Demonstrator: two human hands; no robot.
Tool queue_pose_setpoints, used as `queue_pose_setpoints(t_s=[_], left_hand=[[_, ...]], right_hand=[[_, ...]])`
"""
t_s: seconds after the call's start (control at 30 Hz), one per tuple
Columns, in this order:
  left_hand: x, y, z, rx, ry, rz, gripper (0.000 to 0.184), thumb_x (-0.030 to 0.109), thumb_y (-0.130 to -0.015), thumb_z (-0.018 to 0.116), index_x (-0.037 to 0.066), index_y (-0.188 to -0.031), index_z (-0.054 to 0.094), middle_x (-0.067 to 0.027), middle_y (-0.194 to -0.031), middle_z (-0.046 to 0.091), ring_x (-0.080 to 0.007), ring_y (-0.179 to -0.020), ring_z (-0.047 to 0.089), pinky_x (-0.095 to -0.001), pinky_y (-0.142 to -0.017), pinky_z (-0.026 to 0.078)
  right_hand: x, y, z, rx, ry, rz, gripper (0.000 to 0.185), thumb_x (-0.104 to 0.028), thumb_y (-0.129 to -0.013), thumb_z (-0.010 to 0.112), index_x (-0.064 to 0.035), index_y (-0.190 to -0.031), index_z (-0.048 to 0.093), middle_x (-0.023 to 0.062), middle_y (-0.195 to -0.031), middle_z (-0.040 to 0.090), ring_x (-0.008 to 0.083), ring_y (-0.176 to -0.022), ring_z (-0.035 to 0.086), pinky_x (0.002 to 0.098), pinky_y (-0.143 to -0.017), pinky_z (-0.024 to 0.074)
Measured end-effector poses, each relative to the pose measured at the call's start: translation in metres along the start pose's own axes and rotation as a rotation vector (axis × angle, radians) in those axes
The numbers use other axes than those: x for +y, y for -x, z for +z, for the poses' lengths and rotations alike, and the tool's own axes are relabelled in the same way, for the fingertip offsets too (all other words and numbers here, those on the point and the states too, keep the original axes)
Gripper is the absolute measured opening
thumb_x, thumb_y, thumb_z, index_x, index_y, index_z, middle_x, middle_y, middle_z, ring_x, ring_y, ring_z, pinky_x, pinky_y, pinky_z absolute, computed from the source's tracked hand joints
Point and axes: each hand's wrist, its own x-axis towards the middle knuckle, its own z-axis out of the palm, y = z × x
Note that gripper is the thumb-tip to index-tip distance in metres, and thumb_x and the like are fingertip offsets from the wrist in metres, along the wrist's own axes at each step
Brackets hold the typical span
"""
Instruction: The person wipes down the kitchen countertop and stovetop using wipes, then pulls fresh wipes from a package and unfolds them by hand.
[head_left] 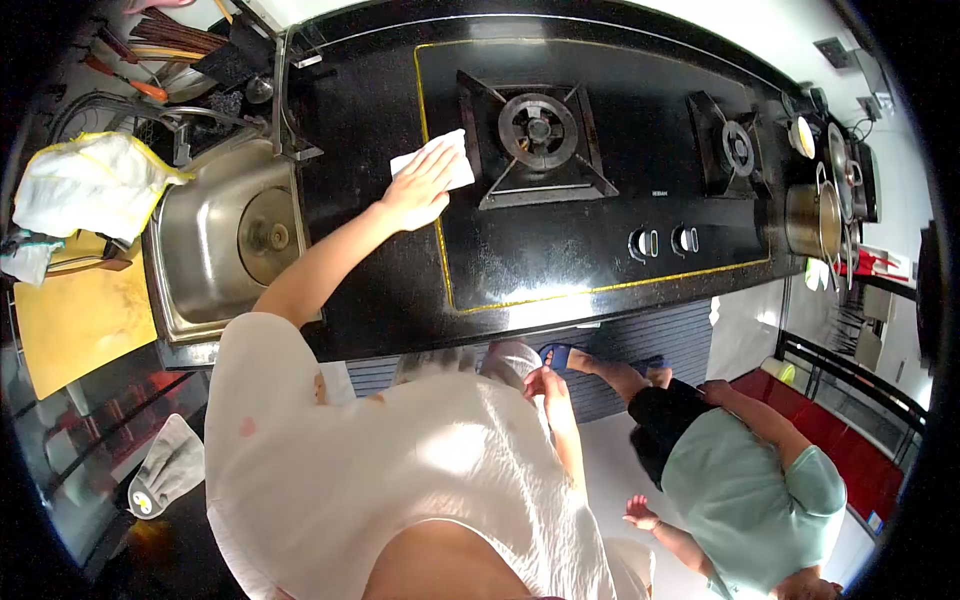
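My left hand [422,190] presses a white cloth [457,150] against the black hob, with the fingers laid over it. The cloth sits across the yellow border line, just left of the near burner [538,132]. Close to my body, below the counter edge, my right hand [543,386] hangs with its fingers curled in. I see nothing in it, though part of the palm is hidden. Two control knobs [658,242] are on the hob's front part.
A steel sink [190,240] lies left, beside a yellow cutting board [85,320] and a draped white cloth with yellow edging [90,180]. A second burner [737,148] and a steel pot [812,220] are right. Another person in a green shirt [750,480] is behind me, right.
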Motion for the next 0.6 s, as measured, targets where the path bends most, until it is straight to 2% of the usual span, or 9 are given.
queue_pose_setpoints(t_s=[0.17, 0.27, 0.37, 0.5, 0.6], left_hand=[[0.065, 0.044, 0.000, -0.010, 0.095, 0.000, 0.063, 0.019, -0.068, 0.047, -0.007, -0.123, 0.030, -0.0196, -0.132, 0.027, -0.0295, -0.126, 0.020, -0.0385, -0.105, 0.010], [0.106, 0.056, 0.004, -0.026, 0.126, -0.065, 0.064, 0.021, -0.069, 0.047, -0.007, -0.124, 0.030, -0.0194, -0.132, 0.027, -0.0290, -0.126, 0.020, -0.0378, -0.104, 0.012], [0.136, 0.055, 0.008, -0.041, 0.170, -0.009, 0.063, 0.023, -0.070, 0.045, -0.007, -0.123, 0.032, -0.0194, -0.132, 0.027, -0.0292, -0.126, 0.020, -0.0380, -0.104, 0.011], [0.151, 0.057, 0.003, -0.084, 0.193, 0.085, 0.061, 0.022, -0.071, 0.045, -0.006, -0.123, 0.033, -0.0186, -0.132, 0.028, -0.0292, -0.126, 0.021, -0.0384, -0.104, 0.013], [0.152, 0.051, 0.004, -0.040, 0.230, 0.046, 0.060, 0.022, -0.071, 0.047, -0.005, -0.123, 0.033, -0.0180, -0.131, 0.030, -0.0296, -0.125, 0.021, -0.0392, -0.103, 0.015]], right_hand=[[0.011, 0.006, 0.000, 0.000, 0.025, -0.060, 0.043, -0.032, -0.091, 0.029, -0.0022, -0.073, 0.053, 0.0043, -0.061, 0.053, 0.0118, -0.057, 0.052, 0.0236, -0.058, 0.0411], [0.009, 0.003, 0.003, 0.006, -0.026, -0.071, 0.042, -0.032, -0.091, 0.029, -0.0021, -0.073, 0.053, 0.0045, -0.060, 0.052, 0.0114, -0.057, 0.051, 0.0236, -0.057, 0.0409], [0.000, 0.002, 0.008, 0.006, -0.035, -0.067, 0.042, -0.031, -0.091, 0.029, -0.0018, -0.074, 0.053, 0.0047, -0.060, 0.052, 0.0115, -0.057, 0.051, 0.0238, -0.058, 0.0407], [-0.013, 0.001, 0.008, 0.006, -0.015, -0.071, 0.042, -0.032, -0.091, 0.029, -0.0012, -0.074, 0.053, 0.0053, -0.060, 0.053, 0.0123, -0.058, 0.052, 0.0244, -0.059, 0.0409], [-0.016, 0.000, 0.000, 0.015, -0.016, -0.086, 0.043, -0.032, -0.090, 0.029, -0.0011, -0.073, 0.054, 0.0058, -0.061, 0.054, 0.0133, -0.058, 0.052, 0.0249, -0.060, 0.0411]])
